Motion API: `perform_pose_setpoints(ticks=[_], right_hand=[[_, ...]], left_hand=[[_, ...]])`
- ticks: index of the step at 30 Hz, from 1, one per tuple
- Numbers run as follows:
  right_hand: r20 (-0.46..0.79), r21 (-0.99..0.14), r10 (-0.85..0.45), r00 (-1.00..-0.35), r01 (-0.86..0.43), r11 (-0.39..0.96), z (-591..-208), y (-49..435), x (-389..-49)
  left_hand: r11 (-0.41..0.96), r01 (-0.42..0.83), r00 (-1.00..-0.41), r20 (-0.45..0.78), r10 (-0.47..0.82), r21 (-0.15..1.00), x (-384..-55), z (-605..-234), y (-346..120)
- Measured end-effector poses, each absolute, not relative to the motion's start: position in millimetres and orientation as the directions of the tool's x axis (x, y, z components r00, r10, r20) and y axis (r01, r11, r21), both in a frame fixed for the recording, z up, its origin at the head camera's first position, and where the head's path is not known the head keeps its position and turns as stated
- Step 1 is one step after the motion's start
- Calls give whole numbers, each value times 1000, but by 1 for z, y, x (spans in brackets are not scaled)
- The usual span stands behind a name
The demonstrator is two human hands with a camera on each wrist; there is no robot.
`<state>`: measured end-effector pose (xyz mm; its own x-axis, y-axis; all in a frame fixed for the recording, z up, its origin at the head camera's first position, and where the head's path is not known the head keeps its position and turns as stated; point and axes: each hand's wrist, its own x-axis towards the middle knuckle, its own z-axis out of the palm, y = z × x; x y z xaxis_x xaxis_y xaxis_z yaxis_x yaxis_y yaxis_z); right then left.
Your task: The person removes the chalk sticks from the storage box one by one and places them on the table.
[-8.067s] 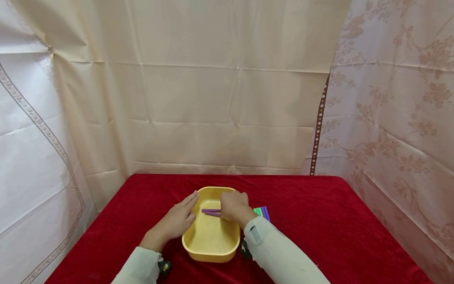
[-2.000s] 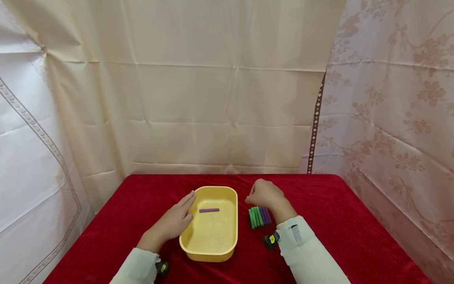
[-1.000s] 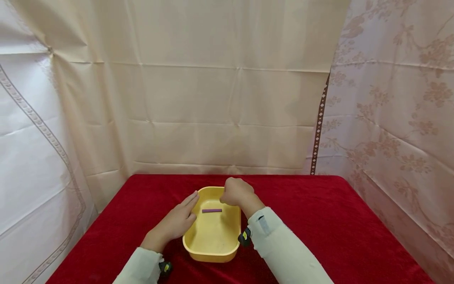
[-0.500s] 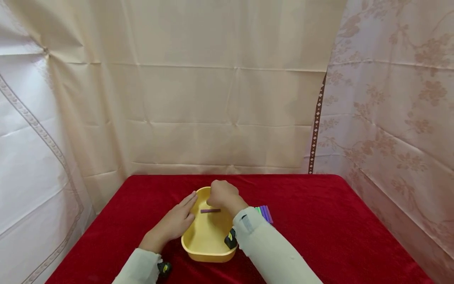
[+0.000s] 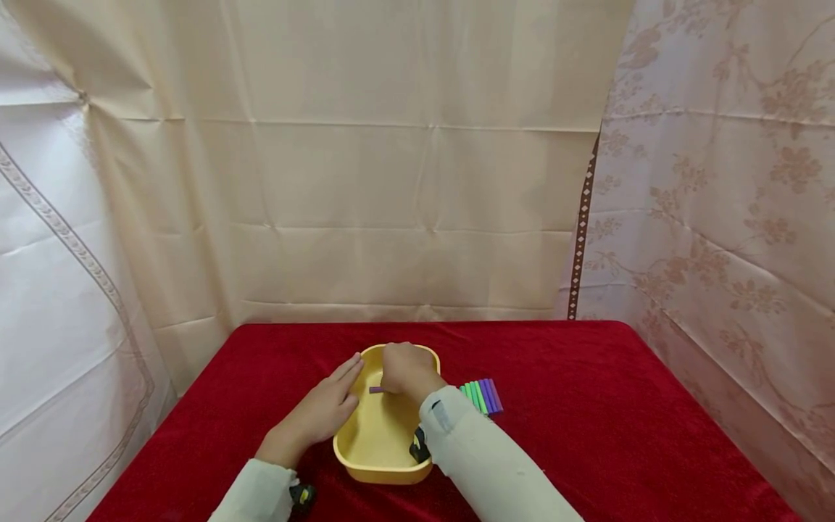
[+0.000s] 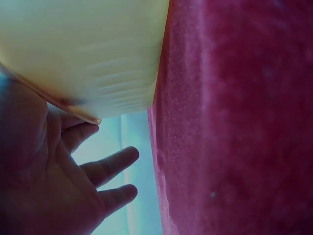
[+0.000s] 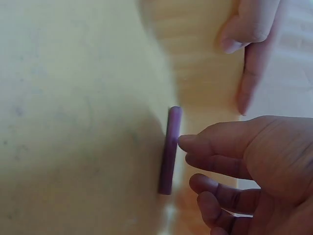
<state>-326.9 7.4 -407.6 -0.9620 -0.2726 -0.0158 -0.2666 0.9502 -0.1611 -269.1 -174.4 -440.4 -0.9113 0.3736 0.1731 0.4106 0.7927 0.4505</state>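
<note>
My left hand [image 5: 322, 407] holds the left rim of a yellow plastic basin [image 5: 386, 475]. Its thumb lies inside the wall and its fingers stretch along the outside; in the left wrist view several fingertips stand free of the basin. My right hand [image 5: 406, 368] is down inside the basin at a single purple stick [image 7: 170, 152]. The right wrist view shows the thumb tip close beside that stick, with the fingers loosely bent and not round it. From the head view, the right hand covers most of the stick, leaving its left end visible.
Right of the basin, a row of green and purple sticks [image 5: 485, 396] lies side by side on the red cloth [image 5: 574, 435], partly behind my right sleeve [image 5: 485, 457]. Beige curtains [image 5: 404, 181] hang behind the table.
Eight seconds ago two purple sticks lay in the basin; now one does. My right hand went from above the row back into the basin, down to the remaining stick. The left hand stayed.
</note>
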Motion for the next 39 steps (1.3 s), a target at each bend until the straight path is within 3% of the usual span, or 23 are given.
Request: perform_pose_setpoints(ticks=[24,39], right_hand=[[-20,-147,-261,-965,-255,956,-413,4,-324],[31,-209,-252,-967,-253,945,-380,10,-316]], left_hand=[[790,416,-909,176,378,451,-270,-440,-173],[789,407,-913,168,373,460,-268,-440,-174]])
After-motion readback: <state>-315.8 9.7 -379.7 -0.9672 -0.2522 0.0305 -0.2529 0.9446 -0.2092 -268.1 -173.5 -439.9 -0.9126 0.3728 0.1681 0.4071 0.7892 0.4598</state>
